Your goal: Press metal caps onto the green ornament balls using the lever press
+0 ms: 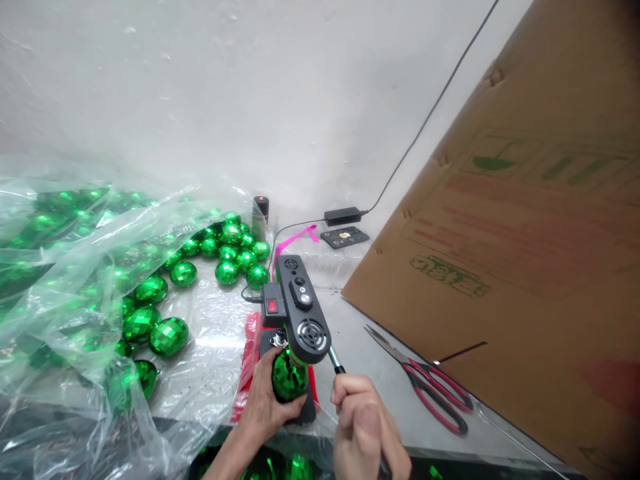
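My left hand [265, 397] is closed around a shiny green faceted ball ornament [290, 377]. The ball's top sits right under the front end of a small black bench machine [304, 310], which has a red switch on its side box. On the machine's right, my right hand [365, 420] grips a metal lever [336, 361] with a dark handle. Red plastic [245, 380] lies beneath the machine's base. The point where the ball meets the machine is hidden by the machine's head.
Many green balls [227, 272] lie left, partly under clear plastic sheeting [100, 260]. Red-handled scissors [425, 383] rest right, beside a large cardboard box [500, 233]. Behind stand a dark cylinder [261, 217], a power adapter [343, 215], a phone [345, 237] and pink ribbon [297, 239].
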`<state>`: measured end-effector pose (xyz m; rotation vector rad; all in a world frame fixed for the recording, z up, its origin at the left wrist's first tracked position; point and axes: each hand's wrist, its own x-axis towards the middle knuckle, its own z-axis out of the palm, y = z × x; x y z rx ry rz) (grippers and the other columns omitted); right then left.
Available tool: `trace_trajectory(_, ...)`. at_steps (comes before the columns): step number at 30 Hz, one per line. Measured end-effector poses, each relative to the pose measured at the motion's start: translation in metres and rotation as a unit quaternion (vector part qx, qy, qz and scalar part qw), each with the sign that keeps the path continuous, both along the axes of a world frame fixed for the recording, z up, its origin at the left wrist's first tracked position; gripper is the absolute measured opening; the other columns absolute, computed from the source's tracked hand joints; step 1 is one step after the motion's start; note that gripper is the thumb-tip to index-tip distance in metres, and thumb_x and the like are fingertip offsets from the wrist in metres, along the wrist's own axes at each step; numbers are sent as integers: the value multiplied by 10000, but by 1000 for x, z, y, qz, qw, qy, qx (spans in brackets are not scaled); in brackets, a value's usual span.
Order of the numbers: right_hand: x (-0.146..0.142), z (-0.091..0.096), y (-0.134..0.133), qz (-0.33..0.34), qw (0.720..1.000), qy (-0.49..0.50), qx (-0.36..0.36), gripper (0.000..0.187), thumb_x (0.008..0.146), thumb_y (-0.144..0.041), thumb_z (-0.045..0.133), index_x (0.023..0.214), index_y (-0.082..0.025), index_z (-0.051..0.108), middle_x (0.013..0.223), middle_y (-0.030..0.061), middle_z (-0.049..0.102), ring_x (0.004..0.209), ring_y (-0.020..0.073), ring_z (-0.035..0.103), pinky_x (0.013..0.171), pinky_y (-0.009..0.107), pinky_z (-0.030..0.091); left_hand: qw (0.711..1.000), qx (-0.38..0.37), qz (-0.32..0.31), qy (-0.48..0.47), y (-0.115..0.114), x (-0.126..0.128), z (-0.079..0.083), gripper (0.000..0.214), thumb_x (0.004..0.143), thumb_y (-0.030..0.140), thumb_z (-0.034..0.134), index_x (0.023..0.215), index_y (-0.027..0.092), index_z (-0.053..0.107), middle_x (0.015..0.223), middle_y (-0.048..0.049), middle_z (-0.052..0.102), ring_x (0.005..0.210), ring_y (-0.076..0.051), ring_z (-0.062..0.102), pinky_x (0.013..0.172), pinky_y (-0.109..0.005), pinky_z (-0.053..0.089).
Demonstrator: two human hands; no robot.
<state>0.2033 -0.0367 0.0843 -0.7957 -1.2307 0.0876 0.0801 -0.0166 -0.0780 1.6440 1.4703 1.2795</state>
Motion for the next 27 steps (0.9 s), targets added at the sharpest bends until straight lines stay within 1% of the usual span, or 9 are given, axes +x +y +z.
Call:
trace_trajectory(3,1,1,1,-2,1000,-3,11,436,1110,-119,471,686,-219,477,596,-44,494,557,114,559,537,258,414,1000,-2,-2,0,-1,0,0,860,678,266,917,1482,169,629,1423,-177,755,1326,-420,743,1148,-630,624)
trace_trajectory(7,1,4,0,10,1000,-3,-6,422,1112,-116,469,704,-222,472,616,-42,491,580,113,567,546,257,417,1000,-10,0,1,-1,0,1,853,684,275,927,1478,172,632,1426,-178,757,1331,-423,745,1146,-631,628)
trace_trajectory(12,3,3,-1,17,1000,-6,2,416,1112,-105,457,712,-218,482,618,-43,490,597,110,567,558,253,416,1000,-5,3,1,-1,0,2,859,659,245,939,1463,183,645,1407,-168,769,1308,-420,761,1136,-626,638)
trace_trajectory(16,0,0,0,0,1000,4,-4,438,1117,-132,456,688,-218,473,617,-40,511,593,111,567,551,259,396,1000,-3,0,1,0,0,4,850,660,243,920,1461,175,642,1411,-176,768,1308,-420,759,1142,-633,630)
trace_trajectory(20,-3,-2,3,-10,1000,19,13,460,1112,-131,464,661,-219,453,582,-49,466,577,111,552,544,261,380,1000,-14,-4,-3,0,0,7,835,661,260,908,1450,171,648,1424,-184,763,1327,-424,744,1160,-645,611)
trace_trajectory(23,-6,2,4,-16,999,33,20,473,1117,-150,481,649,-217,454,564,-54,444,566,111,543,541,259,382,1000,-25,-6,-2,0,1,8,841,662,274,907,1453,176,641,1428,-179,760,1332,-424,738,1167,-653,601)
trace_trajectory(27,-13,16,4,-28,998,55,14,532,1140,-239,526,615,-207,447,561,-55,424,538,96,515,510,244,372,1000,-20,-1,1,0,1,8,829,666,286,897,1445,178,636,1403,-173,765,1303,-418,750,1143,-646,618)
